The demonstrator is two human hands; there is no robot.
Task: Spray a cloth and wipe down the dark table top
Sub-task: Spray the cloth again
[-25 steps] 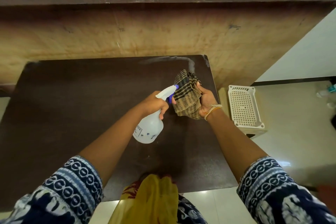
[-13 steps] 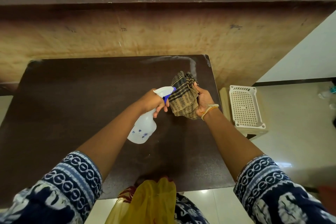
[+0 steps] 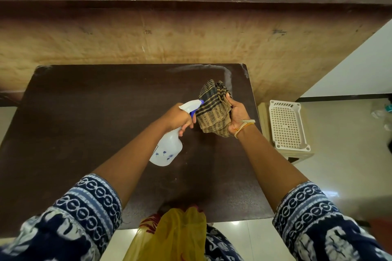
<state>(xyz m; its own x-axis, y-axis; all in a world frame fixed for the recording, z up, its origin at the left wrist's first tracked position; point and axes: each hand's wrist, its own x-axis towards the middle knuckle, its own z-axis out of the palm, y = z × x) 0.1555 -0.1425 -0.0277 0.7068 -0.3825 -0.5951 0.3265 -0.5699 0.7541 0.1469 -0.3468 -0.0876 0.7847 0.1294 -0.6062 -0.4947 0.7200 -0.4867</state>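
My left hand (image 3: 177, 117) grips the neck of a white spray bottle (image 3: 168, 148) with a blue trigger, its nozzle pointing right and nearly touching the cloth. My right hand (image 3: 237, 117) holds a bunched tan cloth with dark stripes (image 3: 213, 110) upright above the right half of the dark table top (image 3: 84, 123). A pale smear arcs across the table's far right corner (image 3: 212, 68).
A tall brown-and-tan panel (image 3: 191, 34) stands right behind the table. A cream perforated plastic stool (image 3: 286, 125) sits on the tiled floor just right of the table. Small items lie at the far right on the floor (image 3: 384, 112). Yellow fabric (image 3: 176, 235) hangs at the table's near edge.
The bottle's body has swung left and toward me while the nozzle stays at the cloth. Both hands have shifted slightly.
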